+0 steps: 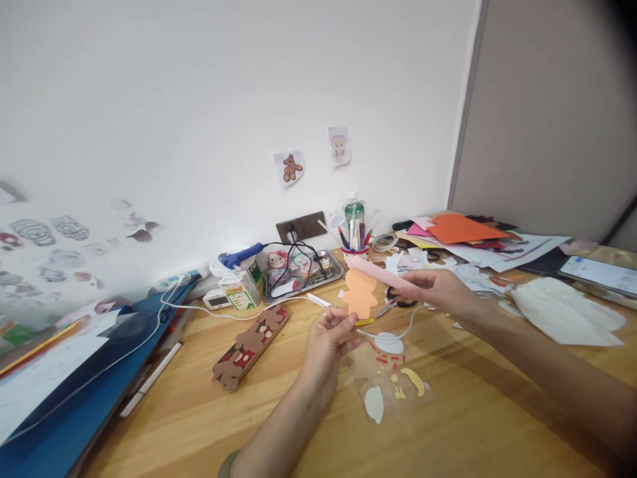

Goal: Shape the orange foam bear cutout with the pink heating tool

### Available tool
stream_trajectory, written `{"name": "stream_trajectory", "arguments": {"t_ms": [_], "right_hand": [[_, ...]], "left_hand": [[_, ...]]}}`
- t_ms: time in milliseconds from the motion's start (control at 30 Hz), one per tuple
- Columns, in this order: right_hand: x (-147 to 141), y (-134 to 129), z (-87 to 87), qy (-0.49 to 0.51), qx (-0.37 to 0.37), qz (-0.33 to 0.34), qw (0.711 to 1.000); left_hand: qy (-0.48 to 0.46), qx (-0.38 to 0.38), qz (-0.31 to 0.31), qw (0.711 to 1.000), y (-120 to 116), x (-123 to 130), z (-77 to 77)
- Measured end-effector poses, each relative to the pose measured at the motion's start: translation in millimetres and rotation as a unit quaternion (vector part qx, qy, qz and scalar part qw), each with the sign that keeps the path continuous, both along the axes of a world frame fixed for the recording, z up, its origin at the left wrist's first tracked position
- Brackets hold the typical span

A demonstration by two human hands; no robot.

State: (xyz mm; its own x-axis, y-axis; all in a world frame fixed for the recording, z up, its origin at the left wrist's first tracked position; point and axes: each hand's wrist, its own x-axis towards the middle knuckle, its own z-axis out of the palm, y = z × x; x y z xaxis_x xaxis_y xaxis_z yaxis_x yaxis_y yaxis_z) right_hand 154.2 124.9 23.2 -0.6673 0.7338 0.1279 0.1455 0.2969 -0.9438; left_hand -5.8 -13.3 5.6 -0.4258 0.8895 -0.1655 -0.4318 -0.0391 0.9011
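My left hand pinches the lower edge of an orange paper figure cutout, held upright above the table. In my right hand is a pale pink strip-like piece, whose far end overlaps the top of the cutout. Below my hands, a clear sheet on the table carries a white oval, a pale leaf-like piece, a yellow curved piece and several small red and yellow bits. Scissors lie behind the cutout, partly hidden.
A brown bear-decorated case lies left of my left hand. Behind stand a metal tray, a blue glue gun and a pen cup. Coloured papers, white tissue and a phone are at right. A white cable crosses the table.
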Motion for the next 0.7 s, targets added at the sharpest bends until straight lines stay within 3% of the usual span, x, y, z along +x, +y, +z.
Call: {"name": "stream_trajectory", "arguments": {"t_ms": [133,367,700], "right_hand": [[6,6,0.6,0.049,-0.050,-0.049,0.996],[-2,-7,0.0,-0.043,0.004,0.086,0.995],[-5,-10,-0.9,-0.053,0.033,0.059,0.996]], "left_hand": [[-0.016,-0.011,-0.004,1.000,2,-3,-8.3],[-0.027,-0.013,0.009,0.999,4,-3,-14.8],[-0.011,0.004,-0.019,1.000,2,-2,-9.3]]}}
